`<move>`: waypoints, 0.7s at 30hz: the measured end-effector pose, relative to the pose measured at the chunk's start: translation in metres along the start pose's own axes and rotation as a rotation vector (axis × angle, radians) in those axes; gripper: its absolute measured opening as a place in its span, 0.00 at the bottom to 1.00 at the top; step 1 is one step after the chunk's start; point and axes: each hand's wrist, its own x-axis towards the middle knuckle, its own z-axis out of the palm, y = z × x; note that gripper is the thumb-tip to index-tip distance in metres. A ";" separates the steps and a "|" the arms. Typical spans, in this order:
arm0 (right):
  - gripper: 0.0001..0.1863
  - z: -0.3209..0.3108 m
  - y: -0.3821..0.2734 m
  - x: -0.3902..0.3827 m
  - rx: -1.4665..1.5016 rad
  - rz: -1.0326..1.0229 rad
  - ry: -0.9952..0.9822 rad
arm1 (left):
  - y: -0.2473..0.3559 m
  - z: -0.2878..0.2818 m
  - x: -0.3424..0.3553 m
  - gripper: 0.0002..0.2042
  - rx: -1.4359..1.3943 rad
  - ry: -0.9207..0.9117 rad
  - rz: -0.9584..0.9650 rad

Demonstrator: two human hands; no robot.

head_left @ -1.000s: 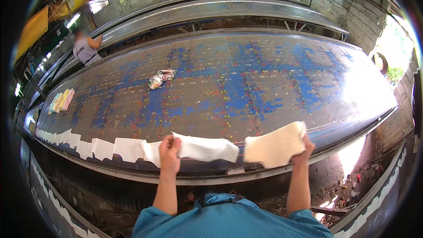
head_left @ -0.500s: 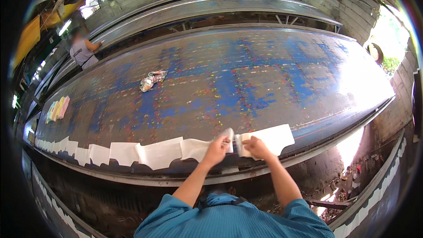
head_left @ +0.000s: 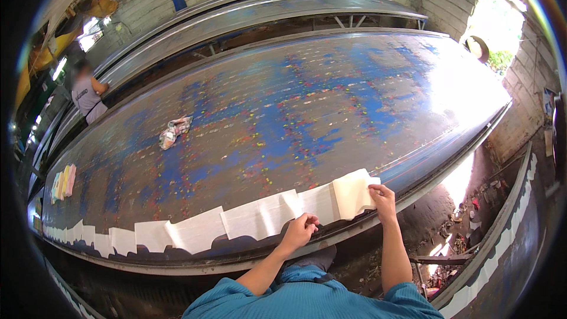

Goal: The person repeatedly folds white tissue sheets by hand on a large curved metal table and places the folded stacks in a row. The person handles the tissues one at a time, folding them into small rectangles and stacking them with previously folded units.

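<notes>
A row of white cut cloth pieces (head_left: 195, 229) lies overlapping along the near edge of the long table, their lower edges curved in places. At the row's right end sits a cream cloth piece (head_left: 352, 194), thicker-looking than the others. My right hand (head_left: 383, 198) pinches its right edge between thumb and fingers. Farther left, my left hand (head_left: 300, 230) is closed, fingers curled, over the near edge of a white piece (head_left: 322, 202). Whatever its fingertips may hold is hidden.
The dark table (head_left: 236, 159) is stained blue with colored specks. A crumpled patterned cloth (head_left: 175, 132) and small pastel pieces (head_left: 64, 183) lie on it. Another person (head_left: 88, 94) stands at the far left. Parallel tables (head_left: 260, 15) run behind; another (head_left: 502, 266) curves at lower right.
My view has shifted right. The hands have moved apart, the right one going right with the cream piece. The white piece between them now lies spread on the table.
</notes>
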 end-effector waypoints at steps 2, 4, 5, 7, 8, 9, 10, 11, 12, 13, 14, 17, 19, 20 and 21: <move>0.10 -0.020 -0.010 0.003 0.064 -0.030 0.040 | 0.006 0.006 0.008 0.11 -0.056 -0.041 -0.013; 0.09 -0.040 -0.022 0.008 0.204 0.017 0.066 | 0.012 0.014 0.020 0.11 -0.035 -0.021 0.008; 0.09 -0.047 -0.027 0.012 0.242 0.028 0.079 | 0.015 0.019 0.027 0.12 -0.053 -0.006 0.005; 0.10 -0.061 -0.033 0.021 0.348 0.098 0.090 | 0.022 0.029 0.041 0.12 -0.056 0.007 0.052; 0.10 -0.067 -0.035 0.026 0.432 0.125 0.067 | 0.025 0.035 0.047 0.12 -0.072 0.019 0.069; 0.10 -0.071 -0.035 0.032 0.475 0.153 0.074 | 0.028 0.041 0.055 0.13 -0.118 0.018 0.065; 0.10 -0.075 -0.035 0.038 0.504 0.186 0.051 | 0.032 0.047 0.063 0.13 -0.111 0.012 0.062; 0.10 -0.079 -0.033 0.041 0.549 0.218 0.022 | 0.035 0.054 0.068 0.12 -0.113 0.005 0.052; 0.09 -0.084 -0.032 0.047 0.596 0.261 -0.001 | 0.038 0.062 0.076 0.11 -0.126 0.000 0.045; 0.10 -0.087 -0.032 0.054 0.630 0.281 0.006 | 0.042 0.069 0.084 0.11 -0.108 -0.020 0.047; 0.10 -0.094 -0.035 0.062 0.683 0.238 -0.036 | 0.044 0.076 0.090 0.10 -0.100 -0.038 0.043; 0.13 -0.116 -0.056 0.088 0.792 0.182 -0.005 | 0.053 0.096 0.111 0.09 -0.104 -0.069 0.015; 0.11 -0.136 -0.082 0.109 0.811 0.074 -0.063 | 0.060 0.109 0.124 0.09 -0.128 -0.072 0.002; 0.11 -0.146 -0.097 0.117 0.858 -0.003 -0.167 | 0.063 0.114 0.128 0.09 -0.145 -0.067 0.001; 0.10 -0.154 -0.112 0.127 0.838 -0.006 -0.123 | 0.067 0.119 0.135 0.09 -0.168 -0.060 0.006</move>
